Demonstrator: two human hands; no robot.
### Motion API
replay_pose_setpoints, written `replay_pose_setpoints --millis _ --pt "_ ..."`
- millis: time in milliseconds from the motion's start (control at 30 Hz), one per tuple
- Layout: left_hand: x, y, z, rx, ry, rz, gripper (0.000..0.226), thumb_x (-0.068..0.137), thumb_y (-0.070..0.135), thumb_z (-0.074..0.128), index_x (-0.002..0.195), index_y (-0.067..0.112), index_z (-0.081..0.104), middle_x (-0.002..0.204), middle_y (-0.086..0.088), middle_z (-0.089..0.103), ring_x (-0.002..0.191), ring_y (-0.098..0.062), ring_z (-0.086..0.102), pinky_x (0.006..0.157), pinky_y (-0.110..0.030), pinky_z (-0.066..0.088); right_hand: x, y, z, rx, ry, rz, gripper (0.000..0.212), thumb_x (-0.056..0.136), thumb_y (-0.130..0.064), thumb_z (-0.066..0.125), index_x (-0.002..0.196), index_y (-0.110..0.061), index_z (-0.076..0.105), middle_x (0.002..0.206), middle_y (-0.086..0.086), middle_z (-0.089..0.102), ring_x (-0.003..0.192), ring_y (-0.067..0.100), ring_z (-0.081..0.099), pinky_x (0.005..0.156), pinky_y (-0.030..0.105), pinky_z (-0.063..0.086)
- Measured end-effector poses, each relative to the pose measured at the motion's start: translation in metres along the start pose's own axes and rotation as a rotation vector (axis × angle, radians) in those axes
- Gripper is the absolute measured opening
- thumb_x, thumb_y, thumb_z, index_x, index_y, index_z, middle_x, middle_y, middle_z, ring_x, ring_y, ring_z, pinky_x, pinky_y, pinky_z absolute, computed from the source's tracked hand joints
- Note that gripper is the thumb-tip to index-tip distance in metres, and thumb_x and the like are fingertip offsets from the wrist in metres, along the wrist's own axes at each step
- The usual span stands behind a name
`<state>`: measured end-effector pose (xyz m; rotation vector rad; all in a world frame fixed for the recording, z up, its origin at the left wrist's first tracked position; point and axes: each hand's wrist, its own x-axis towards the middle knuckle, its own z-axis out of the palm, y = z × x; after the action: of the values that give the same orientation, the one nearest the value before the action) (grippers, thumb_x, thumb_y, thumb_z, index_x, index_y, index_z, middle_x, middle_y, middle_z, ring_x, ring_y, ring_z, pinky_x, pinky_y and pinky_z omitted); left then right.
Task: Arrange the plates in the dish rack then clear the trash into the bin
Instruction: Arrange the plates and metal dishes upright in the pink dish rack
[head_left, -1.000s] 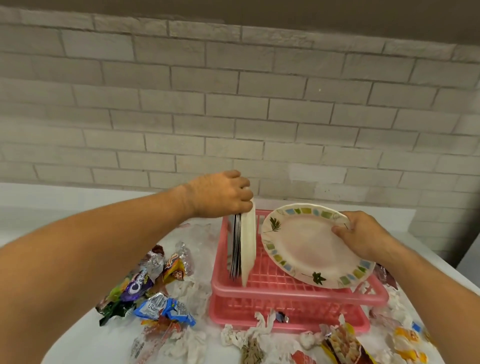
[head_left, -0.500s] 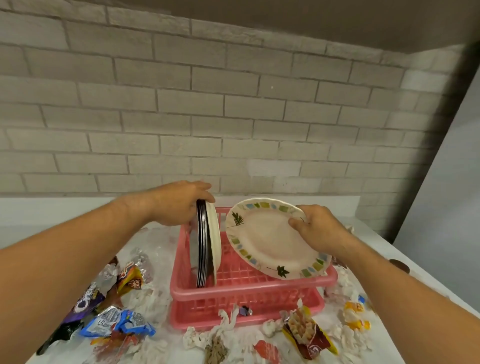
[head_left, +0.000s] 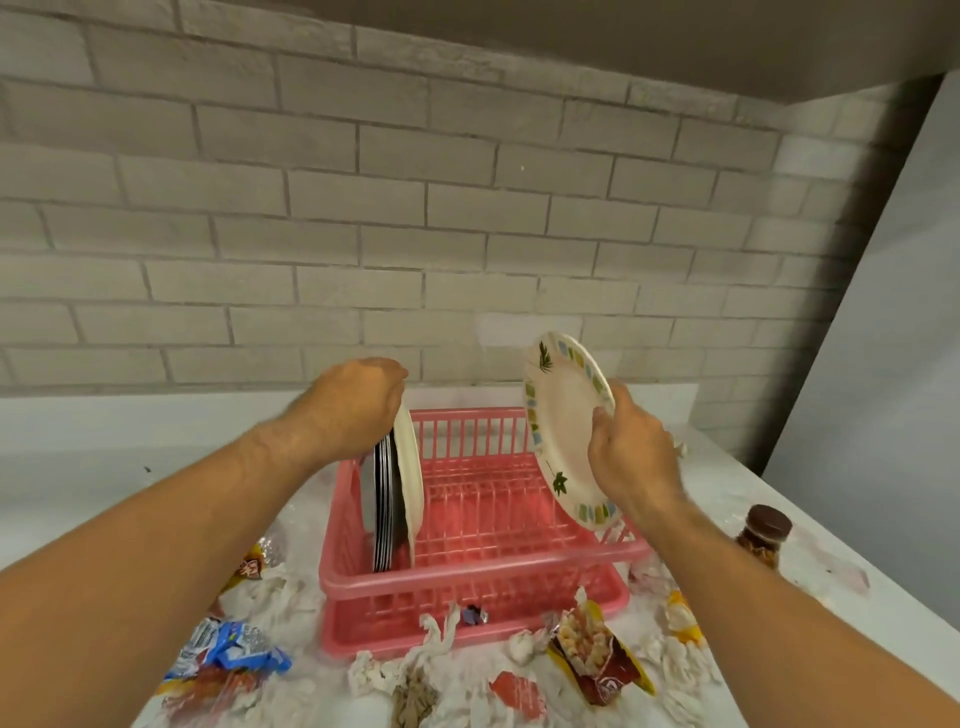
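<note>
A pink dish rack (head_left: 483, 577) stands on the white counter. At its left end several plates (head_left: 397, 499) stand on edge, dark ones behind a white one. My left hand (head_left: 353, 400) grips their top rims from above. My right hand (head_left: 631, 452) pinches the right rim of a cream plate with a leaf pattern (head_left: 563, 426). That plate is tilted nearly upright over the rack's right side. Crumpled tissues (head_left: 436, 639) and snack wrappers (head_left: 592, 649) lie in front of the rack. No bin is in view.
A blue wrapper (head_left: 234, 649) and more wrappers lie at the left front. A brown-lidded jar (head_left: 761, 535) stands on the counter at the right. A brick wall (head_left: 363, 234) runs behind the counter, and the counter's right edge drops off beside a grey wall.
My right hand has raised the leaf-pattern plate and turned it from a flat tilt to nearly upright. My left hand stays on the standing plates. The camera has swung right.
</note>
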<state>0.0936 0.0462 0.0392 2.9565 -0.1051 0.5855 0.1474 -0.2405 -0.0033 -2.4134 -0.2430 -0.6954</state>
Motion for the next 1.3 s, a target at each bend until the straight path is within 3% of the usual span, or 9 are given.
replay_pose_setpoints --millis 133,300,533,700,800,933,1033,1167,1300 --pt "-0.002 0.001 0.007 -0.067 0.036 0.0 0.042 0.102 0.015 0.035 0.142 0.003 0.039 0.152 -0.009 0.033 0.139 -0.022 0.029 0.111 -0.031 0.024 -0.01 0.008 0.018 -0.018 -0.022 0.044 0.031 0.101 -0.027 0.036 0.13 -0.019 0.045 0.086 0.003 0.061 0.077 0.029 0.061 0.068 0.046 0.055" --pt "-0.006 -0.003 0.01 -0.2 0.012 -0.093 0.048 0.104 0.025 0.029 0.142 -0.004 0.033 0.151 -0.015 0.03 0.139 -0.021 0.026 0.107 -0.015 0.011 -0.019 0.017 0.024 0.03 -0.013 0.109 0.04 0.1 -0.025 0.037 0.139 -0.028 0.032 0.088 0.004 0.058 0.075 0.029 0.06 0.067 0.048 0.056" --pt "-0.005 -0.004 0.014 -0.182 -0.061 -0.122 0.054 0.104 0.035 0.023 0.15 0.006 0.019 0.158 -0.007 0.018 0.145 -0.016 0.014 0.112 -0.022 0.007 -0.013 0.026 0.019 0.021 -0.002 0.243 0.061 0.099 -0.029 0.043 0.146 -0.036 0.005 0.084 0.008 0.061 0.064 0.027 0.06 0.057 0.046 0.057" --pt "-0.007 -0.007 0.015 -0.213 -0.046 -0.115 0.052 0.105 0.034 0.022 0.15 0.009 0.02 0.158 -0.004 0.02 0.145 -0.014 0.015 0.106 -0.016 0.004 -0.012 0.011 0.007 -0.142 0.134 0.029 0.075 0.094 -0.039 0.054 0.15 -0.029 0.004 0.147 0.012 0.036 0.125 0.037 0.045 0.09 0.053 0.046" --pt "-0.006 -0.008 0.016 -0.223 -0.025 -0.092 0.049 0.105 0.032 0.023 0.149 0.011 0.025 0.156 -0.004 0.026 0.143 -0.014 0.02 0.105 -0.016 0.006 -0.01 -0.02 -0.007 -0.247 0.258 -0.218 0.068 0.094 -0.043 0.049 0.148 -0.015 0.017 0.152 0.013 0.03 0.14 0.033 0.025 0.114 0.053 0.026" --pt "-0.006 -0.01 0.017 -0.245 0.004 -0.043 0.047 0.104 0.032 0.025 0.148 0.017 0.032 0.151 -0.003 0.035 0.138 -0.015 0.03 0.107 -0.021 0.017 -0.03 -0.077 0.008 -0.029 -0.032 -0.374 0.054 0.096 -0.052 0.04 0.14 -0.023 0.039 0.143 -0.001 0.047 0.134 0.018 0.039 0.106 0.032 0.026" --pt "-0.007 -0.012 0.019 -0.263 0.026 -0.036 0.046 0.103 0.034 0.026 0.147 0.021 0.034 0.147 -0.001 0.037 0.134 -0.015 0.035 0.106 -0.023 0.024 -0.055 -0.099 0.042 0.096 -0.281 -0.316 0.058 0.097 -0.056 0.036 0.145 -0.024 0.036 0.148 -0.002 0.042 0.136 0.015 0.036 0.106 0.03 0.028" --pt "-0.008 -0.015 0.02 -0.266 0.017 -0.015 0.045 0.103 0.035 0.026 0.147 0.027 0.032 0.146 -0.001 0.036 0.131 -0.015 0.037 0.103 -0.024 0.029 -0.071 -0.107 0.069 0.224 -0.29 -0.214 0.058 0.097 -0.056 0.033 0.145 -0.024 0.035 0.146 -0.002 0.045 0.133 0.015 0.04 0.105 0.031 0.032" --pt "-0.007 -0.013 0.02 -0.272 0.014 -0.017 0.046 0.103 0.032 0.027 0.147 0.023 0.033 0.149 -0.003 0.034 0.132 -0.016 0.036 0.106 -0.025 0.029 -0.071 -0.114 0.08 0.205 -0.161 -0.241 0.032 0.098 -0.04 0.034 0.121 -0.025 0.051 0.097 -0.009 0.062 0.08 0.006 0.058 0.067 0.025 0.047"
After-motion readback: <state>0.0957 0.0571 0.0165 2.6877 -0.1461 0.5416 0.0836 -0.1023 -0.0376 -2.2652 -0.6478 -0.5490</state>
